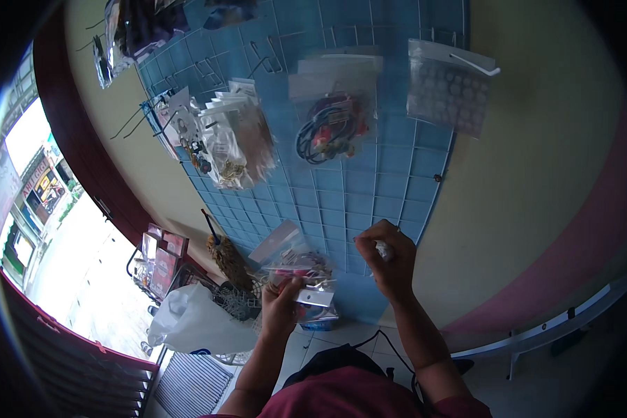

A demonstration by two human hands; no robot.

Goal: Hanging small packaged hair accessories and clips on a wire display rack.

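My left hand [282, 303] grips several clear plastic packets [305, 261] with small coloured items inside, low in front of the wire grid panel [318, 201]. Closed around a small whitish crumpled thing [383, 251], my right hand [389, 256] is raised to the right of those packets. What the whitish thing is cannot be made out. Higher on the panel hang packets of coiled cords with coloured pieces [332, 123]. To their left hangs a thick row of clear packets with small trinkets [227, 141]. A packet of round pieces [446, 86] hangs at the upper right beside a white hook [475, 65].
Bare metal hooks [266, 57] stick out from the panel. A feather duster [227, 256], a white plastic bag [201, 318] and a rack of boxes [164, 261] stand at lower left, near an open doorway. A striped mat [193, 379] lies on the tiled floor.
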